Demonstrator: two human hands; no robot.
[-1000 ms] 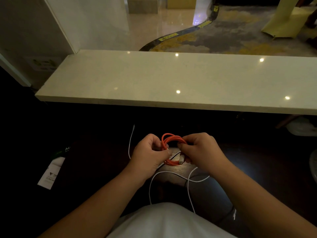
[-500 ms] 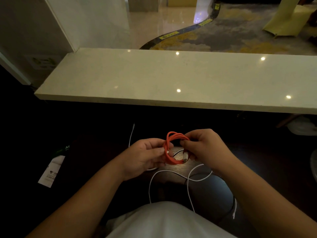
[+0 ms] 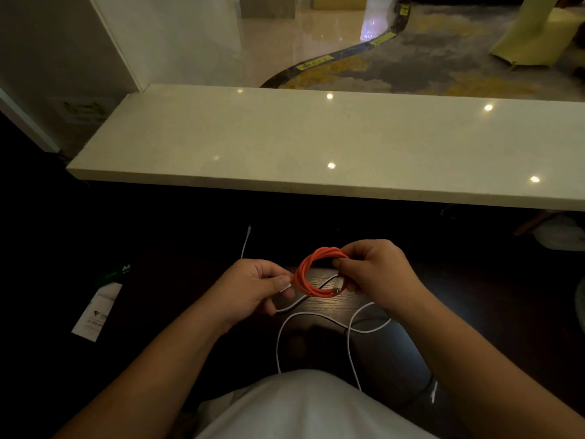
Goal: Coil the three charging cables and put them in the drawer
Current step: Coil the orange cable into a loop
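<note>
The white cable (image 3: 319, 318) runs under the person's shirt (image 3: 304, 403) at the lower centre; print on the paper tag (image 3: 96, 312) at left is too small to read; the lower desk surface is lost in darkness.

Pale stone counter (image 3: 285, 147) — glossy floor (image 3: 316, 36) beyond.

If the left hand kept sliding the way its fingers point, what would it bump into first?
The left hand points rightward, so it would most likely meet the orange cable coil it already pinches at the edge, then the right hand holding the far side. Depth is hard to judge.
</note>
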